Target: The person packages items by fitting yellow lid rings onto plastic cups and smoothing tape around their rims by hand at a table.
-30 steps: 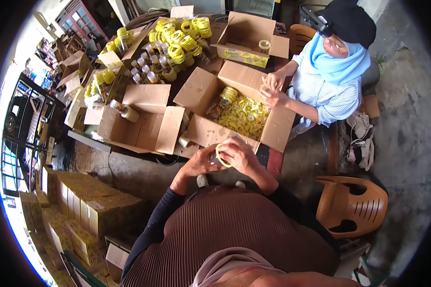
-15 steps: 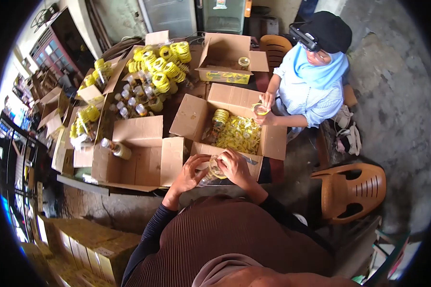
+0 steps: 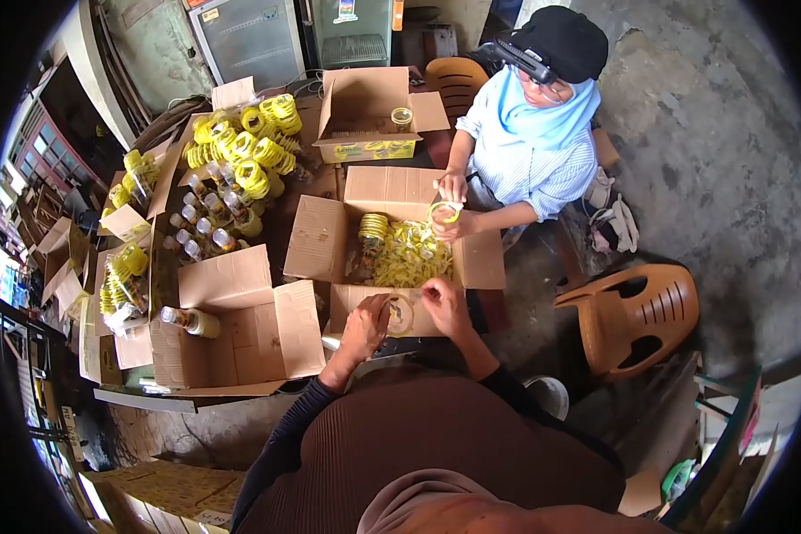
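Left of the scrap box (image 3: pixel 316 238), an open box (image 3: pixel 231 331) holds a tilted bottle (image 3: pixel 191 322), with more bottles (image 3: pixel 209 222) and yellow rings (image 3: pixel 240 142) behind. At the scrap box's near flap, the left hand (image 3: pixel 363 330) grips a clear round jar (image 3: pixel 401 315); the right hand (image 3: pixel 445 307) is just beside, fingers drawn together — whether on anything, I cannot tell. At the scrap box's far right corner, a co-worker (image 3: pixel 538 165) holds a yellow-rimmed piece (image 3: pixel 443 213).

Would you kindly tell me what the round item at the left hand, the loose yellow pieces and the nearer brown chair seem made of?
Round item at the left hand: probably clear plastic; cardboard seems to show through. Yellow pieces: perhaps thin plastic film, glossy, crumpled. Nearer brown chair: likely moulded plastic, smooth, with a sheen and cut-out slots.
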`<action>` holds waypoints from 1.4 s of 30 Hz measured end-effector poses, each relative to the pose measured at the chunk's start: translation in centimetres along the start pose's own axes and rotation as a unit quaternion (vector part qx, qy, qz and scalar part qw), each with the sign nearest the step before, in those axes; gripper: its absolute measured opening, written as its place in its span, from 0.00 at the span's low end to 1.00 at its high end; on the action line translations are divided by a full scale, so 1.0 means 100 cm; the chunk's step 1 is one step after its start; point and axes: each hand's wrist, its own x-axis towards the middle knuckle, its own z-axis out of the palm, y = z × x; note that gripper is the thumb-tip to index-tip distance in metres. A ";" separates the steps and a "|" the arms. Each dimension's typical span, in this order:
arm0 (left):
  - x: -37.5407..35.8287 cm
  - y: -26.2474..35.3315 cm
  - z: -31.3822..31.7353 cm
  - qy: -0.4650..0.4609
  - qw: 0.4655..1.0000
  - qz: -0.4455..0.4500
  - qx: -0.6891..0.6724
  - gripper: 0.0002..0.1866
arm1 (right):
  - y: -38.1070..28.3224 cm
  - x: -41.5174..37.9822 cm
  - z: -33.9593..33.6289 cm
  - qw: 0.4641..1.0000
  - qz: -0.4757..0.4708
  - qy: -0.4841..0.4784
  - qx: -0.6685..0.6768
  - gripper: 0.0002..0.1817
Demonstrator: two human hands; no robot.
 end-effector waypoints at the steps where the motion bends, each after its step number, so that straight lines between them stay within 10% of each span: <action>1: 0.004 0.001 0.000 0.006 1.000 0.000 0.002 0.12 | 0.007 0.011 -0.007 1.000 -0.004 0.025 -0.009 0.06; 17: 0.036 -0.015 0.004 0.136 0.981 -0.131 -0.047 0.15 | 0.123 0.067 0.004 0.977 -0.131 -0.056 -0.156 0.10; 26: 0.057 -0.049 0.043 0.217 0.952 -0.144 -0.160 0.15 | 0.119 0.051 -0.011 0.955 -0.043 -0.246 -0.160 0.20; 42: 0.053 -0.062 0.077 0.182 0.922 -0.171 -0.297 0.36 | 0.143 0.061 -0.013 0.953 -0.012 -0.297 -0.054 0.08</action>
